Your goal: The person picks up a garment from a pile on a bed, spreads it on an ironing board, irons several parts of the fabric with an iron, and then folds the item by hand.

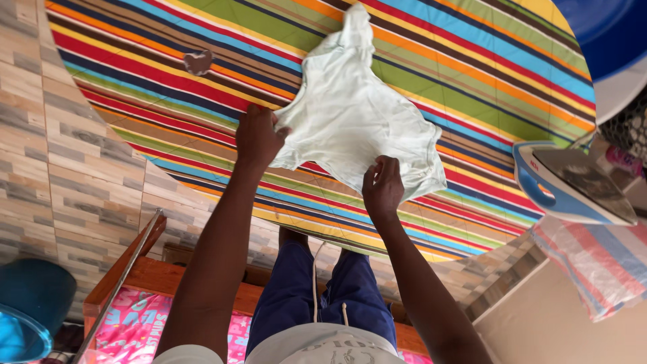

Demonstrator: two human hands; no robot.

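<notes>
- Lying on the striped ironing board (168, 81), a small pale mint garment (357, 114) is seen, crumpled and spread near the board's near edge, about in the middle of its width.
- One narrow end of the garment points to the far edge of the board, while its wider part reaches toward the near edge.
- The left edge of the garment is gripped by the left hand (257, 138); the fingers are closed on the cloth, with the back of the hand turned up.
- The near edge of the garment is pinched by the right hand (383, 189); the fingers are curled over the cloth and the knuckles are shown to the camera.
- Both forearms are stretched forward from the bottom of the view, over blue trousers with a white cord.
- A small grey heart-shaped patch or hole (198, 62) is noticed on the board cover, well apart from the garment, toward the far left part.
- A blue and white iron (573, 185) is stood at the right end of the board, with its metal sole plate turned outward.
- A striped cloth (600, 259) in pink, blue and white is hung below the iron.
- A tiled floor (67, 168) is seen beside the board on the left.
</notes>
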